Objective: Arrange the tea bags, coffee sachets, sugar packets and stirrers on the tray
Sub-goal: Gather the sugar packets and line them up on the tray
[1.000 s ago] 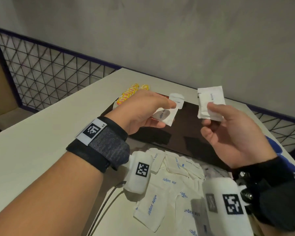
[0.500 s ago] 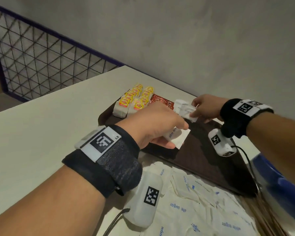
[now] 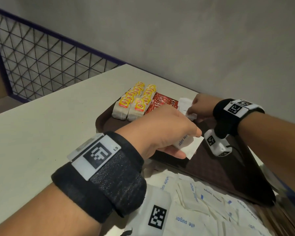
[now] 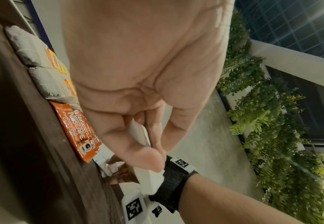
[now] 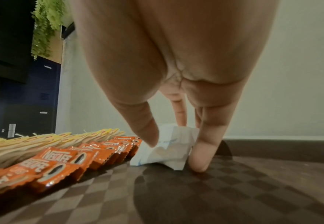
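A dark brown tray (image 3: 106, 123) lies on the white table. Two rows of yellow-tagged tea bags (image 3: 134, 103) stand at its far left, with red coffee sachets (image 3: 160, 102) (image 5: 61, 160) beside them. My right hand (image 3: 198, 106) pinches a white sugar packet (image 3: 186, 105) (image 5: 169, 145) and holds it down on the tray right next to the sachets. Over the tray's near side my left hand (image 3: 167, 132) pinches another white sugar packet (image 3: 189, 145) (image 4: 144, 136) between thumb and fingers. Several loose sugar packets (image 3: 203, 201) lie on the table before the tray.
Thin brown wooden stirrers (image 3: 284, 217) lie at the lower right beside the tray's near corner. A wire mesh fence (image 3: 41, 62) runs along the table's far left. A grey wall stands close behind the tray.
My right hand has carried its sugar packet from mid-air down onto the tray beside the coffee sachets. The left hand has moved slightly forward over the tray, still holding its packet.
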A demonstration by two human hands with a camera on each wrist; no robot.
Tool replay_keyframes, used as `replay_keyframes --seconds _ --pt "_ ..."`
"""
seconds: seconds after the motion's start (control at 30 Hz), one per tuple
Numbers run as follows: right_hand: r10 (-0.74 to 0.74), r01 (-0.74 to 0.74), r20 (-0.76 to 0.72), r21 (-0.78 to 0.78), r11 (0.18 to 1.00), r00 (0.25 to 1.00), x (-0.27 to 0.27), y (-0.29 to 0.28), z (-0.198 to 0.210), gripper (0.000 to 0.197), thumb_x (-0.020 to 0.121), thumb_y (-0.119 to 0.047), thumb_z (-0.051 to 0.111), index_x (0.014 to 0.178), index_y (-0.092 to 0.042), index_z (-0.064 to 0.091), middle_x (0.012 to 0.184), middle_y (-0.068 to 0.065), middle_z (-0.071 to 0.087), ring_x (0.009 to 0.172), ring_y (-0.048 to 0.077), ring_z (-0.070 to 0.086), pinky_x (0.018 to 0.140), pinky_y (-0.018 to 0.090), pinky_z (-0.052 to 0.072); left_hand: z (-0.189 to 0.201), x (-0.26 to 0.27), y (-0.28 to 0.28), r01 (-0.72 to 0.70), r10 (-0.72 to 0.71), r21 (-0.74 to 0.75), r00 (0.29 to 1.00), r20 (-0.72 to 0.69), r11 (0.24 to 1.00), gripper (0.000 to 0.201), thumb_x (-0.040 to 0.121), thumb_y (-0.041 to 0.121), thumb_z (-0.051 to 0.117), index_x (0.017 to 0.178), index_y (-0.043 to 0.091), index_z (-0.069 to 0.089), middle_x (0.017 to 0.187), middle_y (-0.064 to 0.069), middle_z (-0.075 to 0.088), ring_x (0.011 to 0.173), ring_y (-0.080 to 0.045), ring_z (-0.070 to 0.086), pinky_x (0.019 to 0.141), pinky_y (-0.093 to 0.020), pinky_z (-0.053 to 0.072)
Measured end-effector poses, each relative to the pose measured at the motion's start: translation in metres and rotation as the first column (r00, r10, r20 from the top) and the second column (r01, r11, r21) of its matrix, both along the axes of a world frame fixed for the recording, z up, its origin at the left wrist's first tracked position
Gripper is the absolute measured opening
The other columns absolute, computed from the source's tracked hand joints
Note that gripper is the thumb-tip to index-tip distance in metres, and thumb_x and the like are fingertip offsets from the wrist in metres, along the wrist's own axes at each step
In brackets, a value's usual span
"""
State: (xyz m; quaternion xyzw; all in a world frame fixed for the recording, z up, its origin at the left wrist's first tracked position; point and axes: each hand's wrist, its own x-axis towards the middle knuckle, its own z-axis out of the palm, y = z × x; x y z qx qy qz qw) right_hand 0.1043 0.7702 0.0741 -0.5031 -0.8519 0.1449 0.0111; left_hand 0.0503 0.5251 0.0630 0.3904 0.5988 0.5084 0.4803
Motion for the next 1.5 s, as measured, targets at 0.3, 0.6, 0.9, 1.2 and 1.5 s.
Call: replay_keyframes --seconds 0.3,0.6,0.9,1.2,1.5 --pt "-0.029 0.029 -0.025 0.007 1.0 0.999 -0.002 0.004 -0.008 0.056 0.077 -0.017 0.089 0.117 0.002 0.054 0.063 0.008 0.071 0.045 0.016 0.066 0.039 0.021 0.048 0.0 0.0 -0.001 0.022 -0.022 -0.001 1.0 -0.003 1.0 0.013 0.093 0.019 0.074 0.101 0.013 0.081 0.116 -0.006 0.063 0.092 -0.024 0.062 0.06 -0.026 0.06" --pt "-0.022 0.016 0.086 0.078 0.997 0.996 -0.005 -0.002 -0.004 0.038 0.084 -0.039 0.082 0.079 -0.006 0.063 0.055 0.003 0.068 0.047 0.018 0.062 0.046 0.021 0.044 0.0 0.0 0.0 0.037 -0.037 0.02 0.999 -0.001 0.999 0.012 0.093 0.019 0.073 0.101 0.014 0.081 0.118 -0.003 0.063 0.097 -0.025 0.063 0.062 -0.028 0.062" --pt "-0.031 0.027 0.097 0.043 0.999 0.995 -0.009 -0.009 -0.004 0.027 0.086 -0.024 0.082 0.081 -0.006 0.063 0.06 0.005 0.067 0.031 0.01 0.056 0.032 0.012 0.036 -0.001 0.0 0.001 0.027 -0.027 0.023 0.999 0.017 0.999 0.013 0.093 0.019 0.074 0.102 0.013 0.081 0.119 -0.005 0.063 0.097 -0.027 0.062 0.062 -0.028 0.061" --pt "-0.026 0.026 0.014 0.016 1.0 1.0 -0.007 -0.011 -0.001 0.027 0.086 -0.02 0.081 0.078 -0.003 0.062 0.041 -0.001 0.061 0.028 0.008 0.053 0.029 0.011 0.032 -0.001 0.001 0.003 -0.003 0.001 0.033 0.997 0.072 0.999 0.01 0.094 0.015 0.072 0.1 0.012 0.08 0.111 -0.007 0.063 0.096 -0.025 0.065 0.064 -0.03 0.063" --pt "-0.125 -0.017 -0.395 -0.337 0.942 0.91 0.061 -0.059 0.045 0.024 0.097 -0.016 0.067 0.114 -0.002 0.059 0.092 0.017 0.064 0.069 0.025 0.067 0.062 0.033 0.061 0.002 -0.003 -0.001 -0.102 0.07 0.116 0.964 0.255 0.988 0.042 0.092 -0.016 0.056 0.126 0.009 0.062 0.121 -0.018 0.064 0.081 -0.022 0.074 0.064 -0.029 0.063"
